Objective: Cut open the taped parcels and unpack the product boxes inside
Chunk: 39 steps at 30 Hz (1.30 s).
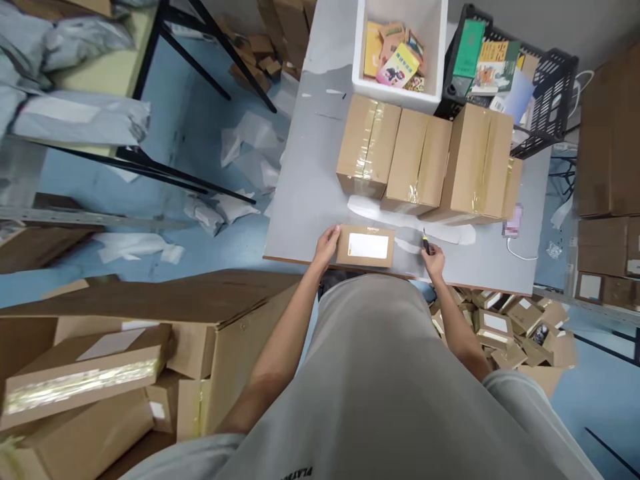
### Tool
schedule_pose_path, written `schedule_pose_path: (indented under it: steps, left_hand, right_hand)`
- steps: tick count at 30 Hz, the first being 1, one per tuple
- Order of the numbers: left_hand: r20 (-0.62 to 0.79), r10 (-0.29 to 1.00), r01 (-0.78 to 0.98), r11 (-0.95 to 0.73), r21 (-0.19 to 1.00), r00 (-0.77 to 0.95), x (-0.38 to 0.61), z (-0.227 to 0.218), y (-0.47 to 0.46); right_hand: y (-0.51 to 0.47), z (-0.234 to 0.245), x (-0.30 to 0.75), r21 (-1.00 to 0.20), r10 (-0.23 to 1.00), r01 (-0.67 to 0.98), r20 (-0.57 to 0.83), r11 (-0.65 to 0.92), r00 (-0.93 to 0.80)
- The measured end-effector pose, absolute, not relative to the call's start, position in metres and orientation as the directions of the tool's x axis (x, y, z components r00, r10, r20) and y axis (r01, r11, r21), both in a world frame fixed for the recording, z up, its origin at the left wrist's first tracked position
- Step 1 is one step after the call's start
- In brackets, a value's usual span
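Observation:
A small brown cardboard box (366, 246) with a white label on top lies at the near edge of the grey table (310, 180). My left hand (327, 243) grips the box's left end, fingers curled over it. My right hand (434, 259) is closed round a thin dark pen-like tool (425, 243), just right of the box, above strips of white backing paper (430, 231).
Three taped cartons (425, 160) stand mid-table. Behind them are a white foam bin (400, 47) of booklets and a black crate (515, 73). Several small labelled boxes (515, 327) are piled on the floor at right; large cartons (100, 373) at left.

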State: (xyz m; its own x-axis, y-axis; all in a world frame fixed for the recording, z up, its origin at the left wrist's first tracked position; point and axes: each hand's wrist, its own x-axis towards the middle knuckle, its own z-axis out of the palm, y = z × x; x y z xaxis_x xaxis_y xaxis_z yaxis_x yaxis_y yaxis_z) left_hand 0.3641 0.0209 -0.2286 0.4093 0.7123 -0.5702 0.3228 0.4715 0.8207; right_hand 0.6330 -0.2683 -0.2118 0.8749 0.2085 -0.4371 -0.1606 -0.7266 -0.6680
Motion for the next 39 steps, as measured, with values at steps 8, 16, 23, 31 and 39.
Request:
schedule_pose_path:
  steps: [8,16,23,31,39]
  left_hand:
    - [-0.551,0.716,0.277,0.476,0.835,0.430,0.355,-0.220,0.010]
    - [-0.434,0.772,0.194,0.389,0.900,0.464,0.348,-0.198,-0.005]
    - [-0.403,0.749,0.216,0.341,0.915,0.526,0.353,-0.201,-0.025]
    - [-0.360,0.678,0.229,0.278,0.933,0.641,0.340,-0.210,-0.026]
    - [-0.355,0.524,0.330,0.146,0.933,0.774,0.335,-0.207,-0.024]
  right_hand:
    - [-0.203,-0.212,0.587,-0.797,0.419,-0.310,-0.553,-0.519,0.720]
    - [-0.221,-0.168,0.585,-0.903,0.527,-0.280,-0.419,-0.326,0.739]
    - [-0.234,-0.159,0.591,-0.901,0.514,-0.211,-0.395,-0.380,0.762]
    - [-0.248,-0.159,0.589,-0.887,0.518,-0.178,-0.401,-0.426,0.756]
    - [-0.252,-0.111,0.599,-0.747,0.697,0.319,-0.258,-0.584,0.669]
